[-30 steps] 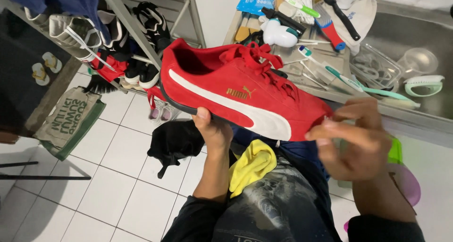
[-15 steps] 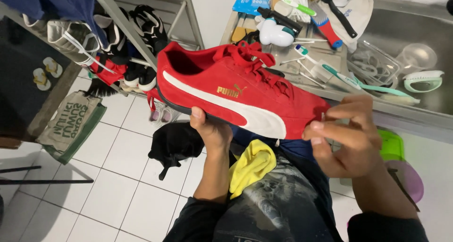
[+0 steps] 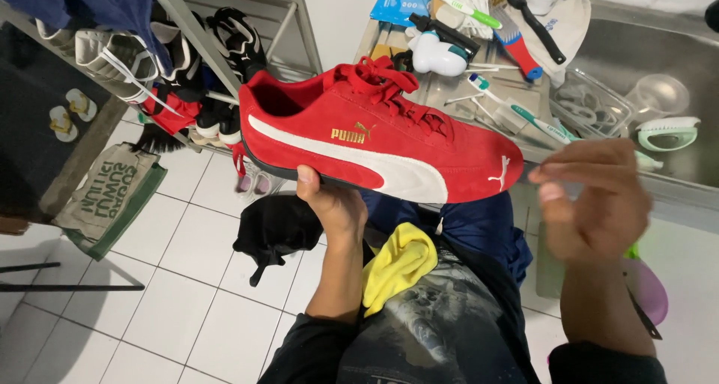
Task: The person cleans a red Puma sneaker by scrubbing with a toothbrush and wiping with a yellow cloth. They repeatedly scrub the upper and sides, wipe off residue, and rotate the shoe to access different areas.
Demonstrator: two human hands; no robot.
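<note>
Head view: my left hand (image 3: 337,208) grips the red shoe (image 3: 378,141) from underneath; right hand (image 3: 595,204), fingers loose and empty, just beside its toe; keep sole level.

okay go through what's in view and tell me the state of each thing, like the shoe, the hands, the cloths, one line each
red suede sneaker: laced, held up sideways, toe to the right
left hand: gripping the sneaker's sole from below
right hand: blurred, empty, beside the toe; contact unclear
yellow cloth: crumpled on the lap
black cloth: bunched, lying on the floor tiles
clear container: open, no lid, by the sink
</note>
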